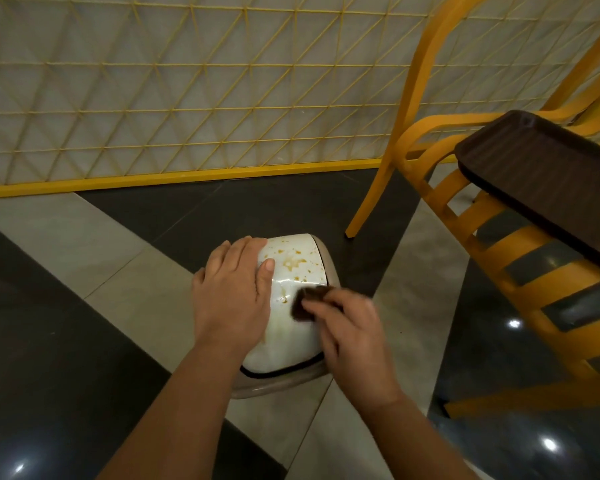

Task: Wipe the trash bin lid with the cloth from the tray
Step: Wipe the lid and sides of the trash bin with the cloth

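Lid: white bin lid (288, 327) on the floor, brown stains toward its far edge.
Left hand (232, 299): flat, fingers spread, bracing the lid's left side.
Right hand (350, 337): pinching the dark cloth (303, 303) at the lid's right edge.
Risk: the domed lid may swing or tip if the brace slackens; a small pinched cloth may only smear stains.

One trash bin lid (291, 271), white, spotted with brown stains. One dark cloth (307, 303). One brown tray (548, 181). One yellow chair (499, 244). One yellow lattice fence (187, 98). Two hands: left hand (232, 292), right hand (350, 334).
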A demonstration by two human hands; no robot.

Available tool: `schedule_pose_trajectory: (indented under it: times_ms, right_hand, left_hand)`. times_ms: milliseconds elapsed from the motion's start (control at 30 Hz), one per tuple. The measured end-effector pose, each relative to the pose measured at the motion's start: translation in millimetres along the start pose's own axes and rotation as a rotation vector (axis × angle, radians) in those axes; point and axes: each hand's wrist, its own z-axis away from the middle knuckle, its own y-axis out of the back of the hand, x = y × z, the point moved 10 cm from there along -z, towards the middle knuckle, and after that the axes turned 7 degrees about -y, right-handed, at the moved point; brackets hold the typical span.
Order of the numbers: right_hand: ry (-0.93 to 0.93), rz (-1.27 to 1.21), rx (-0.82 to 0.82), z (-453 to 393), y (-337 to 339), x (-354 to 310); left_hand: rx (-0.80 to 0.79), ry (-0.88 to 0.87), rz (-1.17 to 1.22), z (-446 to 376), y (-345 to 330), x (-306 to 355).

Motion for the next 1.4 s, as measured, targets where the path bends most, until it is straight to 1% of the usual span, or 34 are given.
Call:
schedule_pose_trajectory:
  times_ms: [67,133,200,267,333,367,433,500,600,667,700,833,900,967,1033,1100,1167,1200,1233,1267,1400]
  right_hand:
    - [-0.052,0.007,0.044,-34.3,5.4,-0.5]
    - [-0.084,-0.024,0.053,-46.9,5.4,1.0]
    - [-0.006,-0.038,0.009,-24.8,0.4,-2.5]
    - [0.088,0.01,-0.068,20.1,-8.7,-4.1]
    - [0.113,0.041,-0.119,50.1,-12.1,-1.7]
    - [0.113,0.036,-0.122,50.5,-11.5,-1.1]
    - [0.103,0.029,-0.092,29.1,-7.6,-6.4]
    - [0.09,0.015,-0.03,-10.5,1.4,-15.7]
    - [-0.043,-0.005,0.011,-61.6,7.6,-5.2]
    - [-0.094,-0.035,-0.006,-58.9,6.3,1.8]
    - [-0.082,-0.037,-0.024,-45.7,4.8,2.6]
    - [0.067,-0.012,-0.089,31.8,-1.6,-0.8]
    - [0.115,-0.01,-0.108,39.3,-2.8,-1.7]
    - [0.124,-0.016,-0.113,18.4,-3.6,-4.4]
    - [0.046,-0.039,-0.097,-23.1,-1.7,-5.5]
    - [-0.126,-0.112,-0.052,-62.5,0.3,5.0]
    - [-0.272,-0.213,0.012,-74.7,0.7,14.7]
    - [-0.302,-0.235,0.028,-69.0,-0.7,15.0]
    - [-0.292,-0.227,0.03,-56.0,-2.4,12.2]
    - [-0.244,-0.211,0.021,-36.5,-5.0,6.5]
    - [0.052,-0.111,-0.119,51.2,-20.0,-5.2]
  left_hand:
    - [-0.009,0.009,-0.001,0.0,-1.5,0.3]
    - [-0.007,0.007,0.0,-0.8,-1.7,0.7]
    - [0.004,0.004,0.012,-1.4,-0.5,-0.6]
    - [0.007,0.001,0.033,-1.1,0.0,-1.6]
    - [0.009,-0.01,0.039,0.6,0.5,-0.8]
    - [0.01,-0.019,0.038,1.6,0.7,-0.4]
    - [0.004,-0.027,0.042,3.4,0.3,-1.2]
    - [-0.007,-0.031,0.047,5.4,-0.8,-2.7]
    - [-0.02,-0.045,0.046,3.6,-2.3,1.0]
    - [-0.016,-0.032,0.053,1.1,-2.9,1.5]
    - [-0.008,-0.025,0.059,0.1,-2.6,1.2]
    - [0.002,-0.021,0.075,1.3,-1.7,0.9]
    - [-0.008,-0.02,0.079,1.8,-2.2,1.3]
    - [-0.006,-0.018,0.079,1.6,-1.8,1.3]
    - [-0.006,-0.01,0.078,1.0,-1.8,0.5]
    - [-0.015,0.0,0.078,0.7,-3.4,0.2]
    - [-0.009,0.0,0.068,0.1,-2.9,1.3]
    - [-0.002,0.001,0.065,-0.1,-1.8,1.5]
    - [0.003,0.003,0.066,-0.7,-1.4,0.9]
    - [0.005,0.003,0.07,-1.3,-1.0,0.1]
    - [-0.004,-0.011,0.102,-1.7,0.3,-1.1]
